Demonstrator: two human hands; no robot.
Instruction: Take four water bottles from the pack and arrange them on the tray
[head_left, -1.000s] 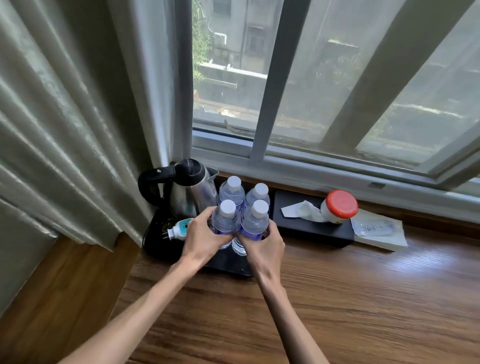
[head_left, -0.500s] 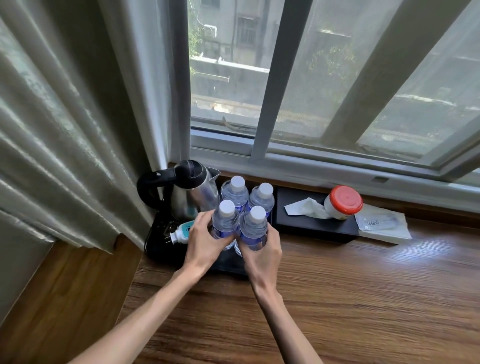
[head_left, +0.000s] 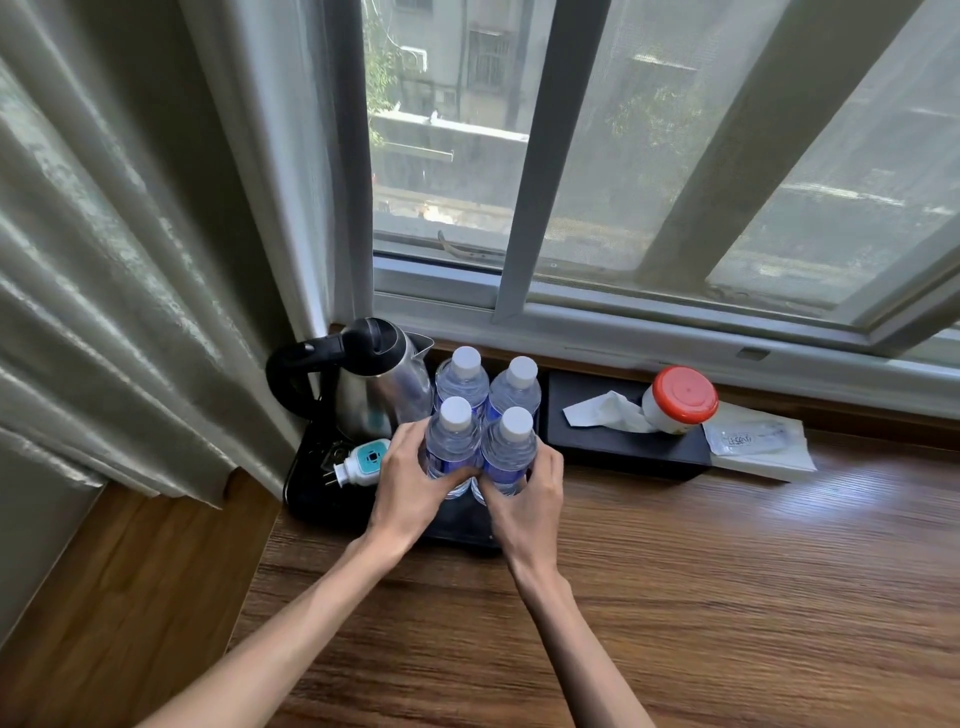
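Note:
Several clear water bottles with white caps and blue labels stand upright in a tight square on the black tray (head_left: 311, 499). The back two bottles (head_left: 464, 379) (head_left: 514, 389) stand against the kettle's right side. My left hand (head_left: 415, 483) wraps the front left bottle (head_left: 453, 441). My right hand (head_left: 524, 499) wraps the front right bottle (head_left: 509, 449). The thumbs meet between the two front bottles. The bottle bases are hidden behind my hands. No pack is in view.
A steel kettle (head_left: 363, 384) with a black handle stands on the tray's back left, a white and teal plug (head_left: 363, 460) lying in front of it. A black tissue box (head_left: 623, 441), a red-lidded jar (head_left: 680, 397) and a paper packet (head_left: 753, 441) sit to the right. Curtain hangs at left.
Both hands keep their hold on the front two bottles. The front pair has shifted slightly back towards the rear pair, and my head view has moved a little.

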